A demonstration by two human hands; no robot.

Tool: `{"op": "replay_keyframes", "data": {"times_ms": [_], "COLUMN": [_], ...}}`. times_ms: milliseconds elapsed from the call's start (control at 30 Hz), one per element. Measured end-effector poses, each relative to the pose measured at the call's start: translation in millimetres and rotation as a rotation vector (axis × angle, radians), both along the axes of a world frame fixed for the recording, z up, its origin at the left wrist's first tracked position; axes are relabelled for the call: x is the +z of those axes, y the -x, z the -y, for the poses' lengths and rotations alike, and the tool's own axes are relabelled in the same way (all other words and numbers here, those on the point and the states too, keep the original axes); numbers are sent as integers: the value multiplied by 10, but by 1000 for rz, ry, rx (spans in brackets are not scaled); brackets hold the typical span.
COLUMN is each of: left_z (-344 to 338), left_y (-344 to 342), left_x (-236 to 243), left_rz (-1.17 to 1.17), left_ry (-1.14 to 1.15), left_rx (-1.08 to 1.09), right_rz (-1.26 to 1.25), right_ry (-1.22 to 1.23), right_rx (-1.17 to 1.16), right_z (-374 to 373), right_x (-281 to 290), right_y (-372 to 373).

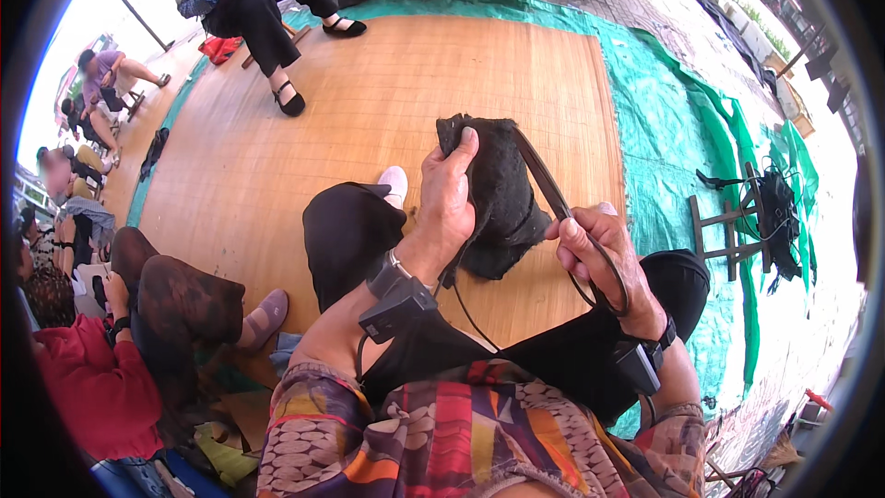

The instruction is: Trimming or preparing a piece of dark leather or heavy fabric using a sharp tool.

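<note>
A piece of dark, fuzzy black cloth (502, 180) is held up in front of my knees, its lower part hanging in folds. My left hand (446, 194) grips its upper left edge, with the thumb on top and the other fingers hidden behind it. From the cloth's upper right corner runs a long, narrow dark strap (546, 177). Pinched between thumb and fingers, the strap is in my right hand (604, 258), and its loose end loops down past the wrist. Whether the strap is sewn to the cloth cannot be made out.
A tan woven mat (387, 65) lies over a green tarp (659, 120). To the right, a small wooden stool (733, 226) carries black straps or cords. One person sits opposite, and another in a red top (97, 378) is close on my left. Several more people sit farther left.
</note>
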State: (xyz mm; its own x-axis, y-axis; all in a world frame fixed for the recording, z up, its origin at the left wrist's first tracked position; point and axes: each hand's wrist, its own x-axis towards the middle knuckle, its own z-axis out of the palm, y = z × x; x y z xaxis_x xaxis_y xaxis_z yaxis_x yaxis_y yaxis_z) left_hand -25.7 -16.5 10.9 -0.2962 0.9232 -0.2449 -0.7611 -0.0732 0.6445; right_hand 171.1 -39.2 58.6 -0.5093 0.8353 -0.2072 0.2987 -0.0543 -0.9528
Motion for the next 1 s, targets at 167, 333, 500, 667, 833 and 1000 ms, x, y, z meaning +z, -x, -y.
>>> {"op": "replay_keyframes", "data": {"times_ms": [167, 333, 500, 667, 833, 1000], "left_z": [30, 19, -7, 9, 45, 54], "left_y": [-47, -33, 2, 1, -6, -66], "left_x": [70, 28, 29, 46, 80, 68], "left_rz": [-7, 0, 49, 38, 19, -30], "left_ry": [-18, -7, 15, 27, -17, -31], "left_rx": [-45, -58, -27, 18, -43, -98], "right_rz": [45, -62, -215, -210, -3, -2], "right_ry": [38, 71, 52, 20, 6, 35], "right_rx": [17, 7, -119, -131, 1, -11], "right_z": [-35, -20, 42, -30, 12, 9], "right_x": [-104, -59, -104, 10, -21, -98], "right_y": [2, 9, 25, -54, 30, 43]}}
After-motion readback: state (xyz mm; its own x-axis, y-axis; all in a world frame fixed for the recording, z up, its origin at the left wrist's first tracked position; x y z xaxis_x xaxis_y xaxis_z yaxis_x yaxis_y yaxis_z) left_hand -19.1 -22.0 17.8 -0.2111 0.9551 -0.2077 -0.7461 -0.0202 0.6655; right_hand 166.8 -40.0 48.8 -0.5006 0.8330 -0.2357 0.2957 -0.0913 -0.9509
